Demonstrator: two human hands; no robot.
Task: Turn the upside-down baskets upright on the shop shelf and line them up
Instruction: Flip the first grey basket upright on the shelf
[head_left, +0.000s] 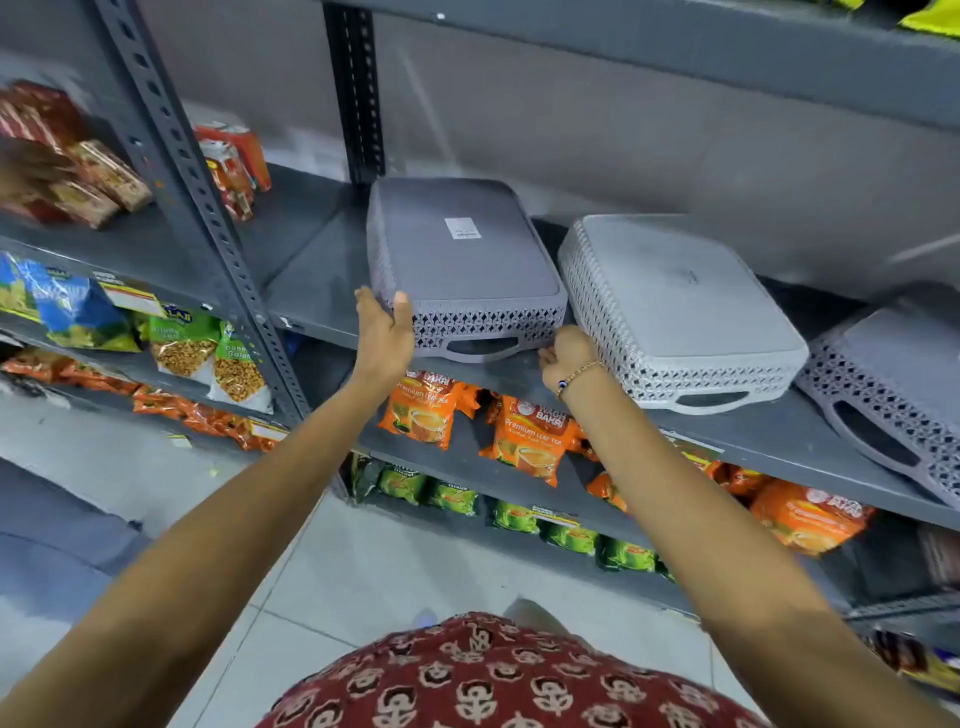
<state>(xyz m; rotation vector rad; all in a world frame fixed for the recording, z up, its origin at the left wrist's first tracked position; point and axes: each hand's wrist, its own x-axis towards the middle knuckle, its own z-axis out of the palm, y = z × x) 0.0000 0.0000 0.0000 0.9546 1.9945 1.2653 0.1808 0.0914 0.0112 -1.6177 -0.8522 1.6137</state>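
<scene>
Three grey lattice baskets lie upside down on the grey shelf (322, 291). The left basket (462, 260) is darker and has a white label on its base. The middle basket (680, 306) is lighter. The right basket (904, 384) runs off the frame edge. My left hand (382, 332) grips the front left corner of the left basket, thumb on its top edge. My right hand (569, 356), with a bead bracelet at the wrist, is at that basket's front right corner, in the gap beside the middle basket; its fingers are hidden.
A perforated metal upright (208, 208) stands left of the baskets. Orange tea packets (530, 441) fill the shelf below, green packets (452, 493) lower still. Snack bags (78, 312) sit on shelves at the left. Another shelf board (675, 41) hangs overhead.
</scene>
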